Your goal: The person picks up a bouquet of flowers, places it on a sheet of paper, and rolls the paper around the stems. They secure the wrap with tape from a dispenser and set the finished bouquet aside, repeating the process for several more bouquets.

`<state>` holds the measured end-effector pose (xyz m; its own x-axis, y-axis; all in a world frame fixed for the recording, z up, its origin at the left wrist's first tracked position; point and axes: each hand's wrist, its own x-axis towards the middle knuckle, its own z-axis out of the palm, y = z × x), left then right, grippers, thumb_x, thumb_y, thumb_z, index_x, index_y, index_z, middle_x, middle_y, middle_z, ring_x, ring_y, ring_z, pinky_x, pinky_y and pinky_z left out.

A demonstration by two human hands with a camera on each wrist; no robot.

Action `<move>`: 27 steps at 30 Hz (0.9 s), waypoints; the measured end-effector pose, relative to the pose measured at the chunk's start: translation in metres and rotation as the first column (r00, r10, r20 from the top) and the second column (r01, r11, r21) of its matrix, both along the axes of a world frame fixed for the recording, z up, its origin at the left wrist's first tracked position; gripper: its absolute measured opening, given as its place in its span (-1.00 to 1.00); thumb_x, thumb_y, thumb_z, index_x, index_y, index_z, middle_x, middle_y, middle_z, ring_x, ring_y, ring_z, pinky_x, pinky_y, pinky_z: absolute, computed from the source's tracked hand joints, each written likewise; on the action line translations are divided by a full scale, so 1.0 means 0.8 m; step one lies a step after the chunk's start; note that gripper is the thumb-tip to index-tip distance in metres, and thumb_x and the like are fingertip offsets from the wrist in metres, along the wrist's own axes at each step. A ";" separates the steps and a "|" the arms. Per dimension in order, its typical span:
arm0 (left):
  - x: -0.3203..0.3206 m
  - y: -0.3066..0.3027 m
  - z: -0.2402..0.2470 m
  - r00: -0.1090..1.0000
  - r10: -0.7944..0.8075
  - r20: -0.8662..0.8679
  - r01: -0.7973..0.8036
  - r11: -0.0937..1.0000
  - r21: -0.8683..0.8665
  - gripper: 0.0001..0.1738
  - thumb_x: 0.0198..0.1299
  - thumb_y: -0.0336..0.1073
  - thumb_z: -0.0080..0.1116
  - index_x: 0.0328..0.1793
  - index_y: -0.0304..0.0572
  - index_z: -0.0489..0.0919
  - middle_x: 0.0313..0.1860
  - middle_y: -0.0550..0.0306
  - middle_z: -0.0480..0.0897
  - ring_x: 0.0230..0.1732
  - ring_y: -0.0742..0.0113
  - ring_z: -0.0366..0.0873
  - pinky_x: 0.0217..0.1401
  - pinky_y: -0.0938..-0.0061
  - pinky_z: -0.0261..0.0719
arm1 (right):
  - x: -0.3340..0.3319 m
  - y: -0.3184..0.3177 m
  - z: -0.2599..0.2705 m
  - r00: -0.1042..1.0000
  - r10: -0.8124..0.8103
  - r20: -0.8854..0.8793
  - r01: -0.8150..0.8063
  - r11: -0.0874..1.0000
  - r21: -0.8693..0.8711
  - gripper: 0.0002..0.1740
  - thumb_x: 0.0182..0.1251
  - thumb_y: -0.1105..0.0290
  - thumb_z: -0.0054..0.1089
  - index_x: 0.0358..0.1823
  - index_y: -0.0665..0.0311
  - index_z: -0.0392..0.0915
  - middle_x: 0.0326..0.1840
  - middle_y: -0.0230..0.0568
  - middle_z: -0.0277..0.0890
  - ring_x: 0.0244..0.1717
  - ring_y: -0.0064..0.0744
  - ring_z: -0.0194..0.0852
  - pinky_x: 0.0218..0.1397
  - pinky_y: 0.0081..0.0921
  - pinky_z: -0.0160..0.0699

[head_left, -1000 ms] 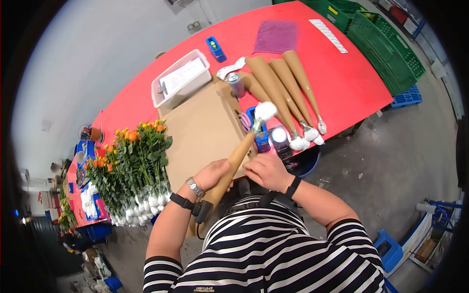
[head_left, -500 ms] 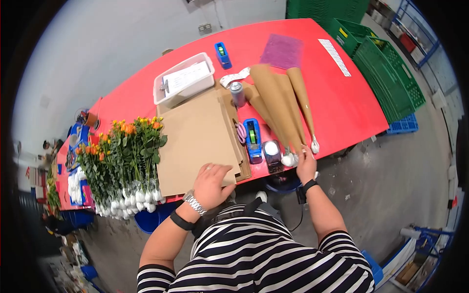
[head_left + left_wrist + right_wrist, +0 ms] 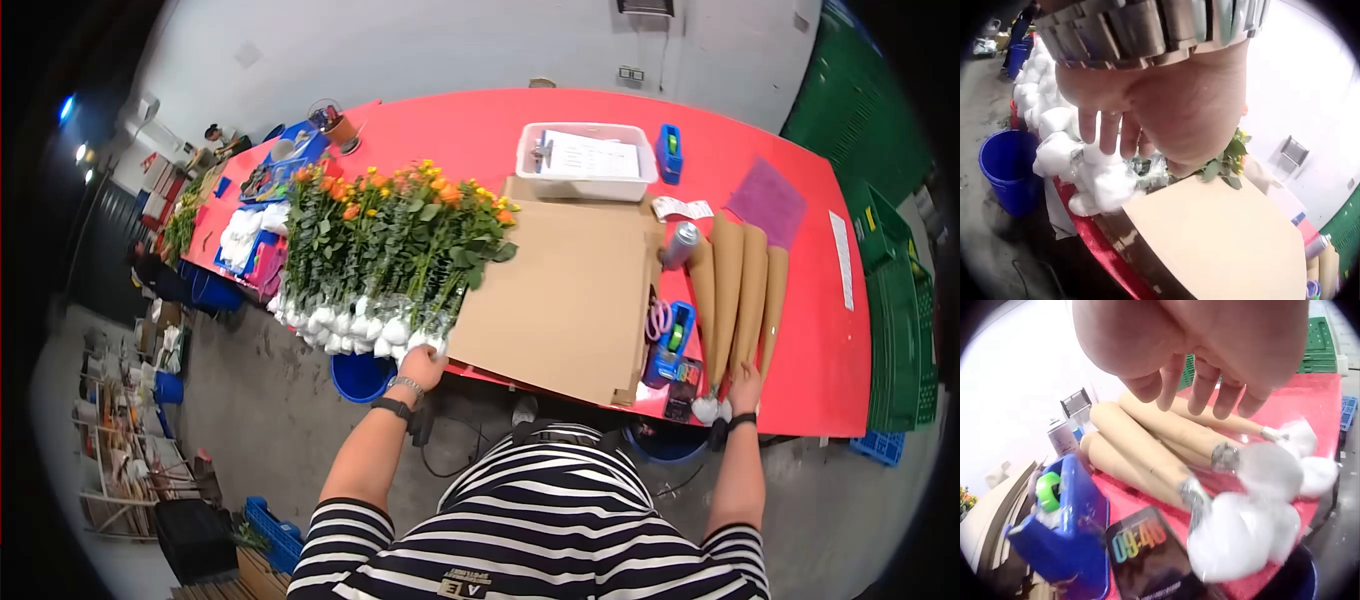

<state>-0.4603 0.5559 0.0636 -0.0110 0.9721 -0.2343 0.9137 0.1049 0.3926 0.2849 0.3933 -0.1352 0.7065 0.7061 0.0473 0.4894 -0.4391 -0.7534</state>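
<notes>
My left hand (image 3: 423, 370) reaches over the near edge of the flower bunches (image 3: 400, 225), orange and yellow with green leaves. Its loosely bent fingers (image 3: 1109, 132) overlap the white wrapped stem ends (image 3: 1057, 153) in the left wrist view, right at the nearest one. Far to the right, my right hand (image 3: 743, 390) is over the lower ends of several brown paper cones (image 3: 728, 290). Its fingers hang relaxed above the cones, with nothing gripped between them. White wrapped ends (image 3: 1229, 537) stick out of the cones toward the near table edge.
Brown paper sheets (image 3: 560, 290) lie in the middle of the red table (image 3: 460, 115). Right of them are a spray can (image 3: 682, 243), pink scissors (image 3: 657, 320), a blue tape dispenser (image 3: 668, 345) and a phone (image 3: 1147, 550). A white bin (image 3: 585, 187) stands behind. A blue bucket (image 3: 362, 378) sits below the left edge.
The held paper cone was laid with the others on the right, and my right hand has come off it. My left hand moved left from the paper sheets to the flower bunches.
</notes>
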 end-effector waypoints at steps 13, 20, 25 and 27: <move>-0.103 0.236 0.013 0.959 0.219 -0.178 -0.123 0.892 0.436 -0.54 0.18 -0.17 0.30 0.20 -0.12 0.63 0.20 -0.04 0.60 0.28 -0.08 0.51 0.32 0.05 0.49 | -0.299 -0.133 0.144 0.971 -0.147 0.188 0.161 0.985 -0.062 -0.78 0.41 0.39 0.24 -0.06 0.39 0.65 -0.03 0.02 0.64 0.06 0.01 0.60 0.23 -0.18 0.50; -0.130 0.256 -0.002 0.989 0.126 -0.082 -0.079 0.901 0.427 -0.68 0.16 -0.20 0.31 0.01 -0.13 0.64 0.03 -0.01 0.68 0.08 -0.06 0.62 0.17 0.05 0.51 | -0.356 -0.143 0.136 0.986 -0.168 -0.002 0.168 0.986 -0.004 -0.80 0.45 0.40 0.23 -0.03 0.38 0.64 -0.07 -0.10 0.63 -0.06 -0.27 0.64 0.10 -0.36 0.59; -0.140 0.223 0.044 0.996 -0.063 0.061 0.009 0.762 0.647 -0.70 0.19 -0.29 0.31 0.01 -0.26 0.63 -0.08 -0.08 0.71 -0.10 -0.09 0.65 0.01 0.12 0.59 | -0.396 -0.109 0.142 0.984 -0.081 -0.157 0.087 0.996 0.036 -0.80 0.50 0.43 0.20 -0.01 0.43 0.62 -0.20 -0.31 0.64 -0.23 -0.65 0.54 -0.12 -0.63 0.54; -0.133 0.203 0.073 0.939 -0.122 0.321 -0.083 0.826 0.558 -0.71 0.19 -0.31 0.31 0.00 -0.29 0.65 -0.17 -0.08 0.72 -0.19 -0.07 0.65 -0.09 0.16 0.59 | -0.416 -0.078 0.168 0.991 -0.051 -0.127 0.054 0.998 0.017 -0.81 0.49 0.43 0.20 -0.04 0.43 0.64 -0.27 -0.35 0.64 -0.29 -0.65 0.53 -0.15 -0.63 0.54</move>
<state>-0.5664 0.7182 0.1218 -0.0131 0.9329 0.3599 0.7186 -0.2415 0.6521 -0.0479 0.3312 -0.0009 0.7437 0.6678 -0.0308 0.3665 -0.4458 -0.8167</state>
